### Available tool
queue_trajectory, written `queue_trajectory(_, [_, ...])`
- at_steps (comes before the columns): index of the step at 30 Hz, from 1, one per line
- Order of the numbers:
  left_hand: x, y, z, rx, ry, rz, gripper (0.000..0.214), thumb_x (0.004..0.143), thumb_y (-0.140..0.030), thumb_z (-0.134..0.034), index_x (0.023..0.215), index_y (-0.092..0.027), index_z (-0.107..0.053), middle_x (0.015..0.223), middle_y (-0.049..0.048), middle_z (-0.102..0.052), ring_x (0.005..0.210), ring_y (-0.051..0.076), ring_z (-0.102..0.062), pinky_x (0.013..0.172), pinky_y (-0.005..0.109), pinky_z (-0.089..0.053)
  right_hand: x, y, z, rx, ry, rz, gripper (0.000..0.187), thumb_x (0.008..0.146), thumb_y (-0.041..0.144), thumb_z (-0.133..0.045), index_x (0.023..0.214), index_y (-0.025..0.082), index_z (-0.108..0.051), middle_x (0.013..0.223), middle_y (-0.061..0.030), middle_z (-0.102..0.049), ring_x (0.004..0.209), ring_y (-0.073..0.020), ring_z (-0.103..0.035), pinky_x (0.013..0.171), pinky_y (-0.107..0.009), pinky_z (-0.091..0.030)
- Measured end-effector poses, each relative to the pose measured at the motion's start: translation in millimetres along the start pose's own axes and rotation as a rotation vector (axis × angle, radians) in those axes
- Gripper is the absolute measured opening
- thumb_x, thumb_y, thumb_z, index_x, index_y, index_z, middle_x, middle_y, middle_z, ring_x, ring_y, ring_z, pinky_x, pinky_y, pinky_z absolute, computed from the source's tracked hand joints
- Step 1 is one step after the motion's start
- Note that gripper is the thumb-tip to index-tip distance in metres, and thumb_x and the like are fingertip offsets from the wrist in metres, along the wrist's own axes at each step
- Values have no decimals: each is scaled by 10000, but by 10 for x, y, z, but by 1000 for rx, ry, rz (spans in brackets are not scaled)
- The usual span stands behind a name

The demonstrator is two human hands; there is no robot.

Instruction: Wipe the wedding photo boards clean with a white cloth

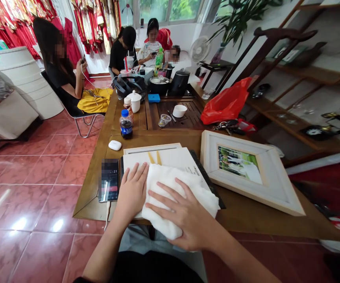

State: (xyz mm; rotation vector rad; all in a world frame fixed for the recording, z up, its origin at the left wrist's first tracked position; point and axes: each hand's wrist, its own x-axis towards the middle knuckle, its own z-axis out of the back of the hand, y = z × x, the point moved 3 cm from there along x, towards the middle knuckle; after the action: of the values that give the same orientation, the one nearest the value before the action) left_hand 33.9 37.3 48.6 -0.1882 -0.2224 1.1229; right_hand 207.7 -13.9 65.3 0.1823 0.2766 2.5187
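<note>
A white cloth point(176, 192) lies over the near end of a white flat board or frame back point(170, 157) on the wooden table point(246, 214). My right hand point(184, 216) lies flat on the cloth, fingers spread. My left hand point(133, 190) rests flat on the board beside the cloth, fingers stretched out and touching the cloth's left edge. A white picture frame point(272, 184) with a photo lies to the right.
A phone point(109, 180) with a cable lies left of my left hand, with a white earbud case point(115, 145) and a cola bottle point(126, 124) beyond. Tea tray, cups, kettles and a red bag point(226, 104) sit further back. Several people sit at the far end.
</note>
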Motion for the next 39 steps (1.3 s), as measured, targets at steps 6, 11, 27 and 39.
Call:
queue_trajectory(6, [8,-17,2,-20,-34,37,492,1062,-223,-324,1544,-204,-424,1615,24,-409,1536,249,-318,1255,536,-287,-157,-80,-1,-57,-61,29,775,767,505,-631,1494,282,-481,1602,-79,-435,1493,-374,-299,1158,-545,209])
queue_trajectory(11, [8,-22,-8,-28,-57,38,491,1064,-225,-332,1547,-235,-420,1611,18,-416,1533,241,-327,1256,529,-287,-334,-140,20,-121,-136,38,762,827,564,-590,1521,280,-457,1567,-75,-486,1462,-371,-363,1192,-569,68])
queue_trajectory(27, [16,-15,-12,-17,-47,45,493,1064,-230,-337,1551,-246,-415,1608,22,-420,1533,248,-326,1254,530,-284,-517,-191,167,-152,-314,-62,750,870,418,-562,1579,264,-370,1546,-79,-511,1446,-348,-402,1198,-553,-109])
queue_trajectory(39, [1,13,12,-6,-2,-9,537,1041,-189,-353,1576,-236,-362,1640,19,-365,1550,251,-285,1257,532,-267,-34,31,-43,-5,-45,-27,779,777,495,-657,1497,241,-500,1581,-119,-457,1474,-407,-320,1182,-693,-26])
